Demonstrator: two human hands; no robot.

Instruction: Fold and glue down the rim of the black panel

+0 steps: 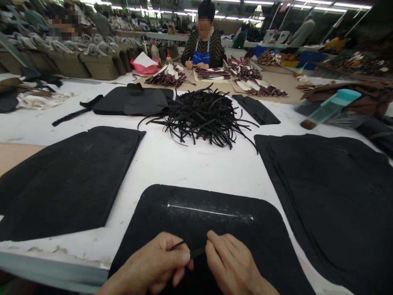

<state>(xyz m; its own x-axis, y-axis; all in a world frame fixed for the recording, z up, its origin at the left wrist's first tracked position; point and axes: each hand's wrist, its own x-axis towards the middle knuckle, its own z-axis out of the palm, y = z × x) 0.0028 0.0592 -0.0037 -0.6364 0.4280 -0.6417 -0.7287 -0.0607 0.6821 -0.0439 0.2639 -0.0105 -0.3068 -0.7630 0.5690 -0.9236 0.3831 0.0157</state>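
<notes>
Between my two hands runs a thin black strip (198, 252). My left hand (162, 258) pinches it between thumb and forefinger, with a short end poking up over the finger. My right hand (229, 260) has its fingers closed on the strip's other side. Beneath both hands lies a black panel (147, 221) with rounded corners. A long narrow slit (202, 211) with small triangular ends crosses it, showing white, amid pale smudges. Farther back is a tangled heap of black strips (205, 114).
Stacked black panels lie at left (67, 176) and right (337, 196). Behind are a black padded piece (113, 102), a teal-capped bottle (331, 108) on its side and a pink basin (144, 67). Across the table sits a person in a blue apron (199, 51); olive bags (98, 65) stand left.
</notes>
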